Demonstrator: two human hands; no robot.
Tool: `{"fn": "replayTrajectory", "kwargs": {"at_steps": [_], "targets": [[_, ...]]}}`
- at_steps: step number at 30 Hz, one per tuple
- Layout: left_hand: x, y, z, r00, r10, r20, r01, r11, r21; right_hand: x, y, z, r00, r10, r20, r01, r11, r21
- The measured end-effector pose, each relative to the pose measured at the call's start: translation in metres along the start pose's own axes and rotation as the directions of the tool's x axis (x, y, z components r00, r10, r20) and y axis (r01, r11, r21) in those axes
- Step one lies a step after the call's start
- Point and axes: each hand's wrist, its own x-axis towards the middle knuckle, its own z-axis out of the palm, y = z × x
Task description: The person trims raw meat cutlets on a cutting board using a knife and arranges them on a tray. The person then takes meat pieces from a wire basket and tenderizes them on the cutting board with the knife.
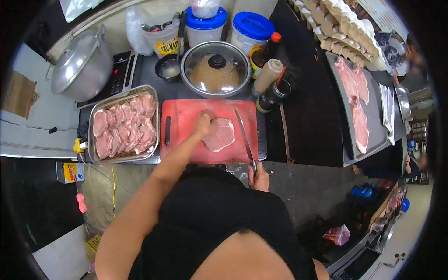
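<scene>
A slice of raw meat (220,136) lies flat on the red cutting board (186,151). My left hand (203,124) touches the meat's upper left edge, its fingers drawn together; what they hold, if anything, is too small to tell. My right hand (259,179) is wrapped round the handle of a long knife (244,134) at the board's lower right edge. The blade points away from me and lies over the board, to the right of the meat and apart from it.
Left of the board is a metal tray (92,114) of meat slices. Behind it stand a lidded glass-topped pan (216,77), bottles (268,77) and blue-lidded tubs (253,26). Far right are a grey tray (371,116) with meat and egg cartons (345,32). People are partly visible beyond.
</scene>
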Motion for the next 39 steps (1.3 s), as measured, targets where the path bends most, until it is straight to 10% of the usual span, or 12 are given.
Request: {"fn": "replayTrajectory", "kwargs": {"at_steps": [6,12,15,21,24,31,35,39], "targets": [[-0.002,0.009,-0.011,1.000,0.000,0.006,0.000,1.000,-0.019,0.006,0.025,0.030,0.989,-0.028,0.142,0.053,0.983,-0.175],[0.001,0.012,-0.014,0.999,0.006,0.041,-0.007,1.000,0.022,0.006,0.006,0.024,1.000,-0.018,-0.005,0.019,0.993,0.115],[0.002,0.014,-0.019,0.994,-0.041,0.101,0.037,0.998,0.043,0.012,0.015,0.029,0.990,-0.012,0.144,0.032,0.990,-0.135],[0.002,0.009,-0.010,0.998,0.009,0.063,-0.011,0.999,0.033,0.006,-0.002,0.016,0.994,-0.049,-0.103,0.057,0.996,0.069],[0.000,0.014,-0.017,0.998,0.008,0.061,-0.010,0.999,0.039,0.010,0.023,0.023,0.987,0.023,0.158,0.004,0.986,-0.165],[0.003,0.004,-0.009,0.998,0.016,0.065,-0.011,0.997,-0.076,0.002,0.011,0.024,0.994,-0.045,-0.102,0.050,0.997,0.051],[0.015,-0.018,0.007,0.991,0.128,0.024,-0.126,0.989,-0.078,0.002,0.009,0.009,0.981,0.110,0.159,-0.081,0.980,-0.183],[0.002,-0.003,-0.004,0.997,0.060,0.047,-0.053,0.988,-0.148,0.010,-0.004,0.001,0.988,0.115,-0.101,-0.113,0.993,0.021]]}}
